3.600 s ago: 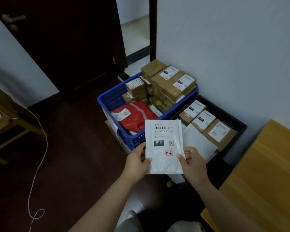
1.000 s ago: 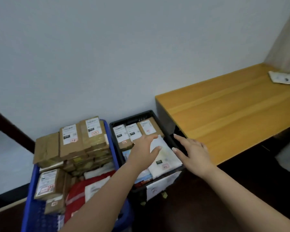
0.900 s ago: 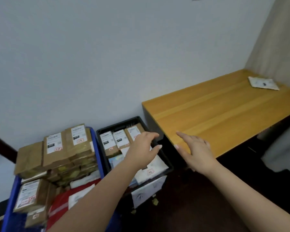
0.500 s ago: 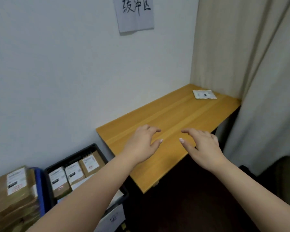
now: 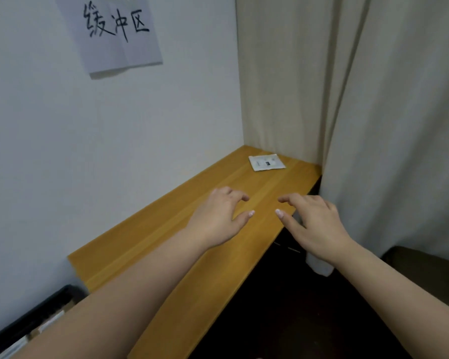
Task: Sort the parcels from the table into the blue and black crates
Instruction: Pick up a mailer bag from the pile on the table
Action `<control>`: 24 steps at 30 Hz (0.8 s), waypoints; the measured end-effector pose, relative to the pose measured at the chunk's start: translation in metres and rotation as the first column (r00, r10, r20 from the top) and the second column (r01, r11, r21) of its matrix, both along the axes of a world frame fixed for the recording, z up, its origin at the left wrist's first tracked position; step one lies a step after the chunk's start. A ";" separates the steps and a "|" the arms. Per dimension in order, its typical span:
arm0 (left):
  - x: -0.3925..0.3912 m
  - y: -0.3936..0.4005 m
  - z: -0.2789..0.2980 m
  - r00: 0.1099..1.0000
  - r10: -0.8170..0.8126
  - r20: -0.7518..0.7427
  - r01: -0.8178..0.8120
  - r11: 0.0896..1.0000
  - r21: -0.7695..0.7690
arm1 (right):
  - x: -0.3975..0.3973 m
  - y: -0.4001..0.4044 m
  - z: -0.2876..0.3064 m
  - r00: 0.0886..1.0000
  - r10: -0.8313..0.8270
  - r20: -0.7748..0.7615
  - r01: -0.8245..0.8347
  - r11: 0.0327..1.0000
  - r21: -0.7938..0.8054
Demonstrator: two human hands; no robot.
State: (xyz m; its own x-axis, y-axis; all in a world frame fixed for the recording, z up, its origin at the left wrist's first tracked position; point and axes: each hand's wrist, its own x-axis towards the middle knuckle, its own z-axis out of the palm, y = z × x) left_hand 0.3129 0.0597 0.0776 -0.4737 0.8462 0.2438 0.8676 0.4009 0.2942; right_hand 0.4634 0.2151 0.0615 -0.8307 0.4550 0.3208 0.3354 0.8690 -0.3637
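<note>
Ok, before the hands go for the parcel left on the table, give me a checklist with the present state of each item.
1. Left hand free: ok, fingers loosely curled, holding nothing.
2. Right hand free: ok, fingers relaxed, holding nothing.
3. Parcel located: ok, one white parcel lies flat at the far end of the table, near the curtain.
4. Path to the parcel: ok, bare tabletop between the hands and it.
5. Parcel's sorting label readable: cannot tell, print too small from here.
6. Room in the black crate: cannot tell, only its corner shows at lower left; the blue crate is out of view.
</note>
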 end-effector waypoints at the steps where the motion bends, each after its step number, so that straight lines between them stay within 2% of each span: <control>1: -0.010 0.016 -0.002 1.000 0.001 0.005 -0.001 1.000 0.000 | -0.011 0.017 -0.001 1.000 -0.002 0.001 0.002 1.000 -0.005; 8: -0.101 0.145 -0.029 0.996 0.018 0.091 -0.014 0.999 -0.048 | -0.091 0.150 -0.023 0.997 0.002 0.077 0.002 0.999 -0.052; 12: -0.139 0.209 -0.024 0.994 0.013 0.105 -0.010 0.999 -0.036 | -0.126 0.215 -0.019 0.997 -0.046 0.066 0.049 0.997 -0.054; 16: -0.174 0.246 -0.020 0.995 0.008 0.100 -0.006 1.000 -0.012 | -0.166 0.258 -0.016 0.994 -0.056 0.097 0.059 0.998 -0.036; 24: -0.247 0.306 -0.029 0.986 0.087 0.144 -0.092 0.995 0.031 | -0.253 0.335 -0.022 0.985 0.034 0.166 -0.033 0.999 -0.013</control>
State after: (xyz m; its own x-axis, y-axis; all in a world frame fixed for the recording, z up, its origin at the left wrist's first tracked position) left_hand 0.0655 0.3654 0.0488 -0.5792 0.7905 0.1991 0.7769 0.4614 0.4284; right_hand 0.2105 0.5496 0.0391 -0.8869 0.4286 0.1721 0.3628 0.8772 -0.3145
